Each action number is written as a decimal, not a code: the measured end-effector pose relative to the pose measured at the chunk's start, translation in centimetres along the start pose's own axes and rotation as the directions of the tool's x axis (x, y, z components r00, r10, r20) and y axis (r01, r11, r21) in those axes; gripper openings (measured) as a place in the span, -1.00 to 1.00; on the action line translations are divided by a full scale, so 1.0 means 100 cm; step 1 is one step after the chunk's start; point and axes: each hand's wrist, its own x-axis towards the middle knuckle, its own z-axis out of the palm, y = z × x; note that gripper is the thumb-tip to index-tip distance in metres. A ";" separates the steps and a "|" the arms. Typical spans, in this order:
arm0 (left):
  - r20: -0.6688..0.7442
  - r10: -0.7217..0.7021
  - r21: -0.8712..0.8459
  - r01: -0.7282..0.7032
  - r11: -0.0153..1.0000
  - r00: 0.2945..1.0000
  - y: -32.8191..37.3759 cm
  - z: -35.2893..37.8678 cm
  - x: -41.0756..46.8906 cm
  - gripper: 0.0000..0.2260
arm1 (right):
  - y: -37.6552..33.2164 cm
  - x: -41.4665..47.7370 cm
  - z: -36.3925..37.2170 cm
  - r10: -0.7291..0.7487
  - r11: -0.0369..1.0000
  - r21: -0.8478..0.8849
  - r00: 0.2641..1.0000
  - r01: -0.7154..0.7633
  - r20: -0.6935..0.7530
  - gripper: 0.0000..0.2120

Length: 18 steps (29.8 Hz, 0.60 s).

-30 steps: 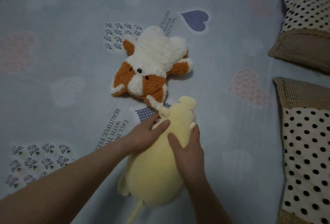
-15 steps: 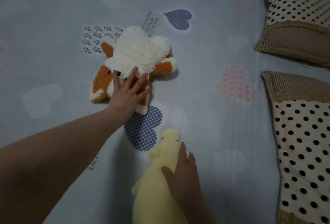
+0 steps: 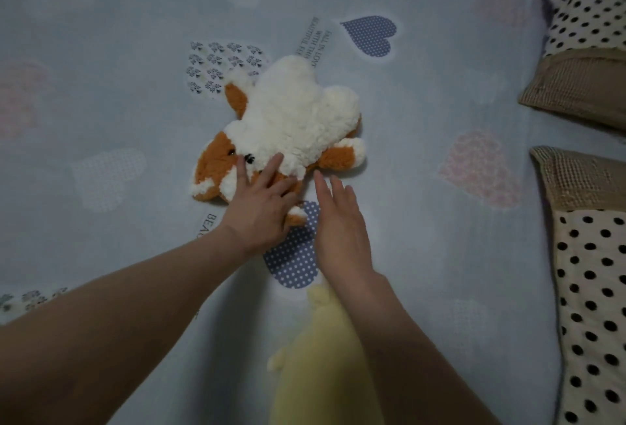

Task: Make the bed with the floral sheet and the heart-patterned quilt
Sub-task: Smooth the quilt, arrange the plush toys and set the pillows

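The pale blue heart-patterned quilt (image 3: 101, 35) lies spread flat and fills the view. On it, at the centre, lies a fluffy white and orange plush dog (image 3: 291, 119). My left hand (image 3: 261, 207) rests on the dog's head end with fingers straight. My right hand (image 3: 342, 231) hovers just right of it with straight fingers, close to the dog's paw and over a dotted blue heart. A yellow plush toy (image 3: 318, 363) lies below, partly under my right forearm. No floral sheet shows.
Two polka-dot pillows with tan woven bands lie along the right edge, one at the top right (image 3: 582, 35) and one at the lower right (image 3: 596, 289). Bare quilt stretches to the left and above the dog.
My right hand has let go of the yellow plush and moved up toward the dog. My left hand stays on the dog's head. The view has shifted slightly.
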 end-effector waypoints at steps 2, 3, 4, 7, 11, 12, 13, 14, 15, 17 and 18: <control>-0.179 -0.019 -0.029 0.014 0.999 0.984 -0.012 0.007 -0.017 -0.73 | -0.010 0.019 -0.009 -0.104 0.993 -0.061 0.994 0.102 -0.037 -0.29; -0.233 -0.054 -0.027 0.049 0.998 0.971 -0.019 0.012 -0.026 -0.82 | -0.015 0.027 -0.015 -0.141 0.985 -0.105 0.989 0.137 -0.033 -0.27; -0.271 -0.115 -0.032 0.110 0.993 0.956 -0.026 0.017 -0.037 -0.91 | -0.023 0.037 -0.021 -0.177 0.971 -0.165 0.984 0.173 -0.014 -0.25; -0.160 -0.377 -0.102 0.365 0.925 0.912 -0.026 0.025 -0.069 -0.90 | -0.053 0.069 -0.027 -0.266 0.906 -0.321 0.961 0.275 0.073 -0.24; 0.385 -0.629 -0.628 0.691 0.358 0.676 0.024 -0.005 -0.061 -0.63 | -0.092 0.113 -0.010 -0.403 0.788 -0.429 0.897 0.441 0.182 -0.44; 0.547 -0.576 -0.735 0.678 0.018 0.608 0.035 -0.011 -0.048 -0.55 | -0.099 0.122 -0.007 -0.405 0.774 -0.441 0.891 0.454 0.207 -0.46; 0.704 -0.449 -0.708 0.595 -0.381 0.550 0.039 -0.010 -0.033 -0.46 | -0.105 0.133 -0.005 -0.395 0.763 -0.457 0.890 0.456 0.228 -0.44; 0.792 -0.288 -0.556 0.443 -0.704 0.538 0.038 -0.010 -0.020 -0.28 | -0.110 0.144 -0.004 -0.368 0.755 -0.485 0.897 0.442 0.246 -0.38; 0.801 -0.226 -0.407 0.227 -0.885 0.555 0.035 -0.001 -0.008 -0.10 | -0.115 0.157 -0.002 -0.343 0.738 -0.517 0.901 0.433 0.266 -0.31; 0.828 -0.266 -0.284 -0.040 -0.958 0.494 0.021 0.018 0.008 0.03 | -0.121 0.179 0.002 -0.261 0.702 -0.575 0.903 0.421 0.342 -0.20; 0.840 -0.269 -0.260 -0.085 -0.962 0.471 0.014 0.021 0.011 -0.01 | -0.121 0.185 0.004 -0.213 0.672 -0.604 0.893 0.428 0.396 -0.18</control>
